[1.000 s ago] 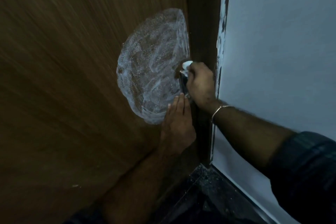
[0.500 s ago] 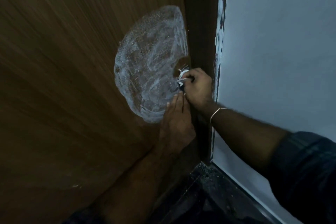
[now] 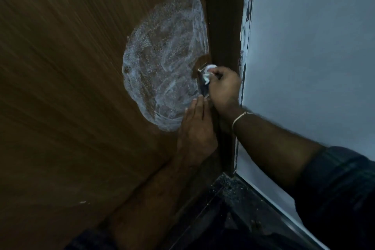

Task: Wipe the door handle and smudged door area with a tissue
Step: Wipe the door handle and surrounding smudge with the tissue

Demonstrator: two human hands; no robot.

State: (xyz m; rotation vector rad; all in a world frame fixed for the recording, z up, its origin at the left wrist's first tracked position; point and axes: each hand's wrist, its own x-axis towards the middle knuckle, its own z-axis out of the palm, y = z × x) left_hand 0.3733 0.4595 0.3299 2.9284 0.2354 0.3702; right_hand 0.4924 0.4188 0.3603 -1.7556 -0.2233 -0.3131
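A brown wooden door [image 3: 71, 87] carries a large white foamy smudge [image 3: 162, 67] beside its right edge. A metal door handle [image 3: 203, 85] sits at the smudge's right side, mostly hidden. My right hand [image 3: 223, 87] grips a crumpled white tissue [image 3: 209, 73] and presses it against the upper part of the handle. My left hand [image 3: 195, 130] lies flat on the door just below the handle, fingers straight and pointing up, fingertips at the lower edge of the smudge.
A dark door frame [image 3: 223, 16] runs down the right of the door. A pale blue wall [image 3: 314, 57] with chipped paint along its edge stands to the right. A dark speckled floor [image 3: 233, 219] lies below.
My right hand with the tissue has shifted up and down along the handle. My left hand has stayed flat on the door.
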